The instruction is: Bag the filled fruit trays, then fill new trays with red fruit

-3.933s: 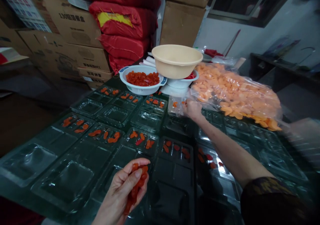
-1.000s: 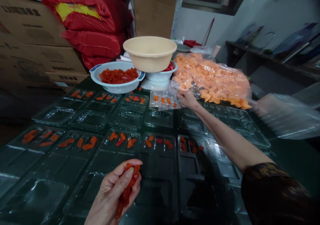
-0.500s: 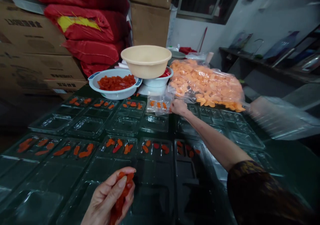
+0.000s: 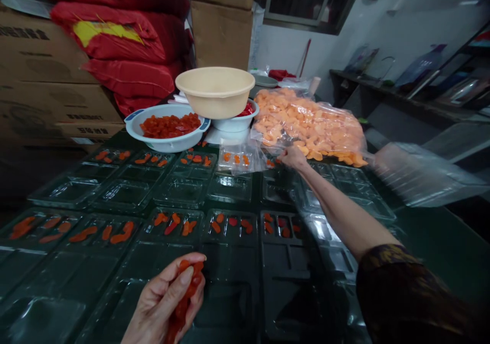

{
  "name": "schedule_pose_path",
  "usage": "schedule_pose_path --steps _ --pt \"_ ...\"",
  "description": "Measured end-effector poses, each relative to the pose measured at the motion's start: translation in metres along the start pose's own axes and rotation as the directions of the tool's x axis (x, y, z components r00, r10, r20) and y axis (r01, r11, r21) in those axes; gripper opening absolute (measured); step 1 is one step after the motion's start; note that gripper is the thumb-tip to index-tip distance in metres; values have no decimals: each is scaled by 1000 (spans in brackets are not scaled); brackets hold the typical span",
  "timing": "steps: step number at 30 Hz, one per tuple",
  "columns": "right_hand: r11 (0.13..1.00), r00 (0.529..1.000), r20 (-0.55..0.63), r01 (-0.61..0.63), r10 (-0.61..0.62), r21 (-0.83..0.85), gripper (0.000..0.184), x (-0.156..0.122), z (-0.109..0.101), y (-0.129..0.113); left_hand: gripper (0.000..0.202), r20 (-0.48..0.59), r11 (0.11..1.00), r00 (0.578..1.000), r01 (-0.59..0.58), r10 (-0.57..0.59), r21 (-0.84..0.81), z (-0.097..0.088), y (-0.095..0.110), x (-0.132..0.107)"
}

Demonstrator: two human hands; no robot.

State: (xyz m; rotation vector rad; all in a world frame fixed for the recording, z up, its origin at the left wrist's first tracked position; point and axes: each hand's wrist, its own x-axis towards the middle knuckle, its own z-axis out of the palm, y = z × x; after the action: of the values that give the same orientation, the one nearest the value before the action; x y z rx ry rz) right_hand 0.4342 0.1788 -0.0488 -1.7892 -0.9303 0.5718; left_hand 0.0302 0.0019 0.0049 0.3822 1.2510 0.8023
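Note:
My left hand (image 4: pixel 166 300), low in the middle, is closed around a bunch of soft-looking orange-red pieces (image 4: pixel 186 295); their exact kind is unclear. My right hand (image 4: pixel 293 157) reaches to the far row, fingers bent together over the small compartments of a clear plastic tray (image 4: pixel 277 188). Whatever the fingertips hold is too small to make out. A few orange pieces (image 4: pixel 270 163) lie in that tray, just left of the fingers. Beside it, a clear plastic bag (image 4: pixel 248 168) lies over another tray's pieces. Nearer, a tray (image 4: pixel 281 272) holds several pieces in its top compartments.
Rows of clear trays cover the dark green table. Behind stand a white basin (image 4: pixel 168 142) of orange-red pieces, a cream basin (image 4: pixel 215 91) and a large bag of pale orange pieces (image 4: pixel 310 122). A clear plastic-wrapped stack (image 4: pixel 429 173) stands right. Red sacks (image 4: pixel 130 38) and cartons rise behind.
My right hand has moved right, from beside the clear bag to the neighbouring tray, where orange pieces now show. My left hand keeps its bunch. The view has shifted slightly.

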Motion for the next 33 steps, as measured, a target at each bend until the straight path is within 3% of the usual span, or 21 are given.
schedule_pose_path --steps 5,13,19,22,25,27,29,31,32,33 --pt "981 995 47 -74 84 -180 20 -4 -7 6 45 38 1000 999 2 -3 13 1 -2 2" --pt "976 998 64 -11 26 -217 18 -14 -12 -1 39 53 999 998 -23 21 30 16 -1 -8" --pt "999 997 -64 -35 34 -4 17 -12 -17 -1 41 102 998 994 -38 32 58 12 -3 -2" --pt "990 995 -82 -54 65 127 7 -18 -17 -7 42 164 998 986 -23 12 66 12 -3 3" --pt "958 988 -127 -53 92 282 7 -40 -18 -26 40 205 997 978 -44 29 68 18 3 4" --pt "916 984 -131 -57 118 397 6 -71 -13 -44 37 202 992 974 -113 98 62 28 10 3" --pt "859 988 -16 -124 152 497 8 -116 -1 -61 35 192 975 960 -216 203 48 41 14 0" --pt "786 951 251 -292 180 545 21 -173 19 -75 31 195 941 926 -336 323 36 57 11 -2" --pt "645 844 478 -508 242 571 29 -204 30 -80 29 202 917 901 -398 383 33 65 7 -3" --pt "528 741 621 -646 257 552 34 -236 41 -84 27 216 890 872 -456 439 33 73 3 -3"
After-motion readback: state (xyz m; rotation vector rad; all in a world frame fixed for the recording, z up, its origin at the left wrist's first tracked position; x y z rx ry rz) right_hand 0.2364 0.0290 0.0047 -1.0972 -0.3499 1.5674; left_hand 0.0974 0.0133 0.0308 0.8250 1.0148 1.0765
